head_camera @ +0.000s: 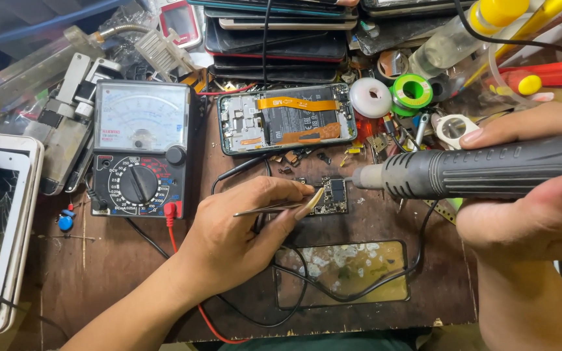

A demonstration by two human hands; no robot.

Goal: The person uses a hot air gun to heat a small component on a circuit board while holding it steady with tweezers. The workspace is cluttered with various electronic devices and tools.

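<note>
While left hand pinches tweezers over circuit board, right hand grips hot-air wand.

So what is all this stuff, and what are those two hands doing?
This one picture comes from a camera worn on a person's head, looking down at a cluttered brown wooden workbench. The left hand pinches thin metal tweezers over a small dark circuit board. The right hand holds a thick grey pen-shaped heat tool, its nozzle pointed at that board. Nearby lie an opened phone with an orange ribbon strip, a black dial meter with a needle scale, a green spool of wire and a stack of phones.
</note>
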